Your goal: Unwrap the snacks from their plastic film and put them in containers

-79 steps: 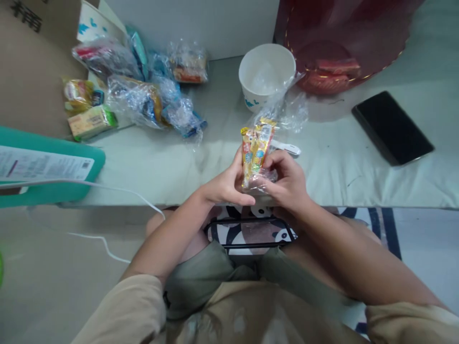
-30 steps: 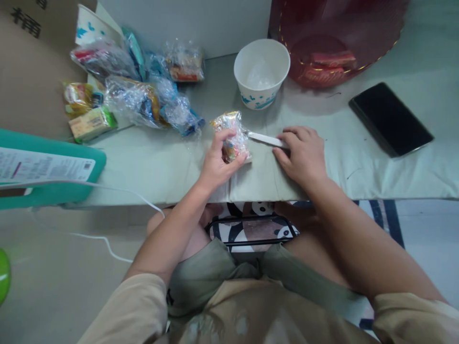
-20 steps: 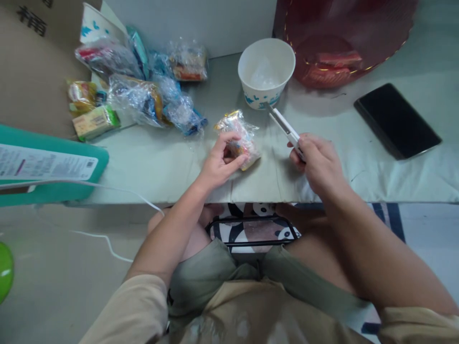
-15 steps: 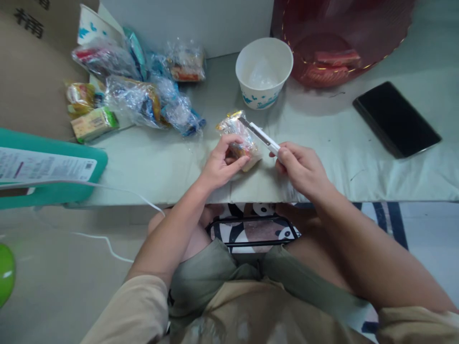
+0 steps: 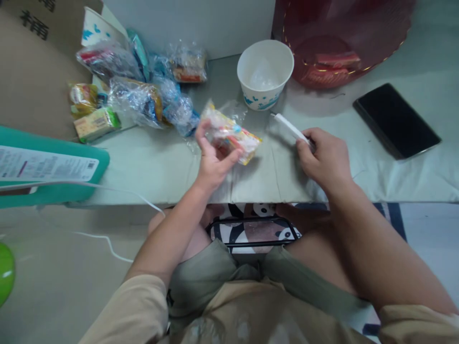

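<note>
And here's the left hand [image 5: 214, 165] over the near middle of the table [image 5: 161, 167], thumb and fingers curled round the left side of a clear-wrapped snack packet [image 5: 234, 136], yellow and red showing through, tilted with its far end to the left! Across to the right hand [image 5: 327, 160], well apart, fingers wrapped snugly round the handle of a white cutter [image 5: 289, 126], its metal tip pointing far and left, clear of the packet. Just beyond that tip stands a white paper cup [image 5: 263, 98], blue marks round its side, crumpled clear film [image 5: 263, 79] inside. Far right of the cup, a big dark-red bowl [image 5: 380, 33] with red packets [image 5: 337, 59] showing in it, and out on the right lies a black phone [image 5: 397, 122], flat and slanted. Over to the far left, what a heap: wrapped snacks [image 5: 136, 98] bunched together, crinkly plastic everywhere! Nearer on the left, a teal container [image 5: 91, 160] with a white label, a white cable [image 5: 107, 189] running across it.
</note>
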`<state>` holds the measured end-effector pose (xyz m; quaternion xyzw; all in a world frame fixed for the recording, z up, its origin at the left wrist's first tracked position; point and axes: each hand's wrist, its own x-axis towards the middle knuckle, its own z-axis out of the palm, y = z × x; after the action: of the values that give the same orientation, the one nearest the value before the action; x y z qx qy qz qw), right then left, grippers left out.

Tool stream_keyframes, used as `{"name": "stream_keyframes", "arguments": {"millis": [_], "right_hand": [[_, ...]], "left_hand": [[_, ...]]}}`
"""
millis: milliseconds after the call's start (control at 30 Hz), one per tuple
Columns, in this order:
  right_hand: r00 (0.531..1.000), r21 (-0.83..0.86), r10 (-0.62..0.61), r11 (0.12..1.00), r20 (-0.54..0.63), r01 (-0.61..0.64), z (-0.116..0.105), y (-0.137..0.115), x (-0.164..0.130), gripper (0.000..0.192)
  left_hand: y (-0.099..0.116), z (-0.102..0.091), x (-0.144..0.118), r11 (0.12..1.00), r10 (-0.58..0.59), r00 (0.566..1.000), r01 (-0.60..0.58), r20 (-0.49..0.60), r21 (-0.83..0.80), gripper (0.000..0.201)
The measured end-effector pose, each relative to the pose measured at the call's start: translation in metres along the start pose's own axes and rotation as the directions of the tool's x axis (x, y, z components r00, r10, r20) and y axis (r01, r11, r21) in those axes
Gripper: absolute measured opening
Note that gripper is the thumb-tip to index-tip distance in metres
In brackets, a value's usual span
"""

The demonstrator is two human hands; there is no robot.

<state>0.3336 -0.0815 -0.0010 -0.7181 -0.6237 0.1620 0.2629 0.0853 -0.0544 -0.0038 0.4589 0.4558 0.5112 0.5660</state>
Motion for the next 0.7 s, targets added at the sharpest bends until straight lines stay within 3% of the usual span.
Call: {"name": "stream_keyframes", "arguments": {"millis": [133,200,300,400,467,567,633,700], "right_hand": [[0.995,-0.166,-0.026,0.986,-0.100,0.009,0.009,0.016,0.009,0.025],[0.982,-0.142,-0.074,0.989,-0.172,0.050,0.009,0.018,0.007,0.033],[0.959,0.059,-0.262,0.961,-0.104,0.269,0.012,0.008,-0.001,0.050],[0.891,0.290,-0.454,0.855,0.016,0.431,0.022,-0.012,-0.013,0.068],[0.858,0.331,-0.513,0.814,0.027,0.477,0.030,-0.023,-0.018,0.057],[0.841,0.280,-0.541,0.809,0.010,0.518,0.033,-0.027,-0.019,0.018],[0.832,0.223,-0.555,0.808,-0.023,0.545,0.028,-0.022,-0.017,0.012],[0.818,0.145,-0.569,0.805,-0.084,0.575,0.018,-0.016,-0.015,0.010]], "left_hand": [[-0.016,0.013,-0.012,0.998,-0.036,0.987,0.028,0.156,0.055,0.109],[-0.023,0.009,-0.011,0.994,0.048,0.984,-0.064,0.171,0.088,0.113],[-0.033,-0.004,-0.001,0.958,0.244,0.957,-0.263,0.154,0.116,0.117],[-0.038,-0.013,0.009,0.946,0.270,0.955,-0.287,0.126,0.152,0.106],[-0.037,-0.015,0.012,0.957,0.224,0.970,-0.238,0.097,0.165,0.094],[-0.034,-0.016,0.014,0.966,0.172,0.984,-0.179,0.053,0.185,0.067],[-0.033,-0.018,0.017,0.963,0.169,0.985,-0.173,0.037,0.208,0.058],[-0.033,-0.021,0.019,0.954,0.210,0.977,-0.211,0.028,0.214,0.062]]}}
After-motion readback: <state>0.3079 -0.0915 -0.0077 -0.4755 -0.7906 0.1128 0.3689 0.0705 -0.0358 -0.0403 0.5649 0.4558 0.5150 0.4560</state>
